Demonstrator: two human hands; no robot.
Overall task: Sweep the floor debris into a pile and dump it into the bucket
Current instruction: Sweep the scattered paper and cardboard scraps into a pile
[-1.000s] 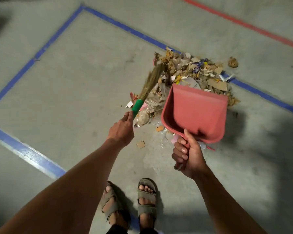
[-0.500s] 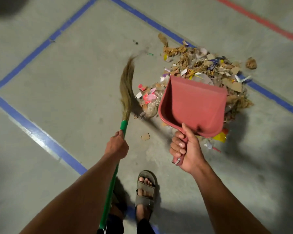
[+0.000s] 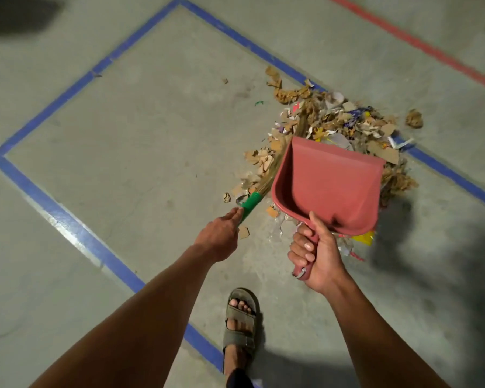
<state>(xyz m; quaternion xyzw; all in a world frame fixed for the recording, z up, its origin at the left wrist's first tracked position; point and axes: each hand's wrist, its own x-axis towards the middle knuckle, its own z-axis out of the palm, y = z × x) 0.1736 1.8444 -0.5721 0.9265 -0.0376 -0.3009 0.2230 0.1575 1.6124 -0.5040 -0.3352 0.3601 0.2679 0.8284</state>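
A pile of debris (image 3: 345,121), cardboard scraps, paper and plastic bits, lies on the concrete floor across a blue tape line. My right hand (image 3: 317,253) grips the handle of a red dustpan (image 3: 331,186), held tilted over the near side of the pile; the pan looks empty. My left hand (image 3: 220,233) holds the green handle of a straw broom (image 3: 275,169), whose bristles reach into the pile's left side next to the pan. No bucket is in view.
Blue tape lines (image 3: 67,219) mark a square on the floor, a red line (image 3: 415,43) runs at the far right. My sandalled foot (image 3: 240,323) stands below the hands. Stray scraps (image 3: 414,119) lie beside the pile.
The broom swung out to the left and has come back right, its bristles now in the pile beside the dustpan. Scraps on the pile's left have shifted. The dustpan has barely moved.
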